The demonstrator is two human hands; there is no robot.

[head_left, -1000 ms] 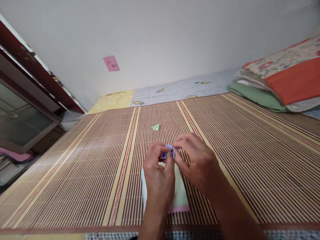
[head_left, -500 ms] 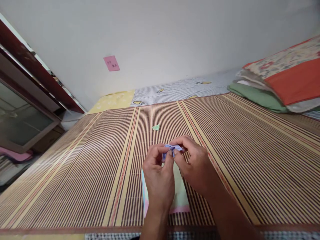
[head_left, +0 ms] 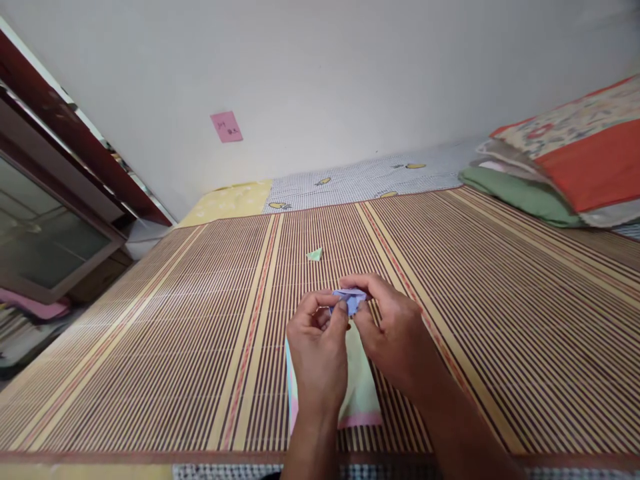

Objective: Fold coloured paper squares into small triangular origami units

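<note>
A small folded piece of blue-purple paper (head_left: pixel 354 300) is held up between both hands. My left hand (head_left: pixel 320 340) pinches its left side between thumb and fingers. On its right side, my right hand (head_left: pixel 395 327) has the thumb below and the index finger along the top edge. Under the hands lie pale green sheets (head_left: pixel 361 393) with pink and light blue edges, partly hidden by my left hand and wrist. A small folded light green paper piece (head_left: pixel 315 255) rests on the striped mat (head_left: pixel 200 333) beyond the hands.
At the back right is a pile of folded bedding (head_left: pixel 590 167), red, floral and green. A pink note (head_left: pixel 227 127) is stuck on the wall (head_left: pixel 350 80). A glass-fronted cabinet (head_left: pixel 45 233) stands at the left. Patterned cloth (head_left: pixel 345 180) borders the mat's far edge.
My right thumb has shifted down and right, showing more of the blue-purple paper's face. Both hands still hold it. The whole view has shifted slightly.
</note>
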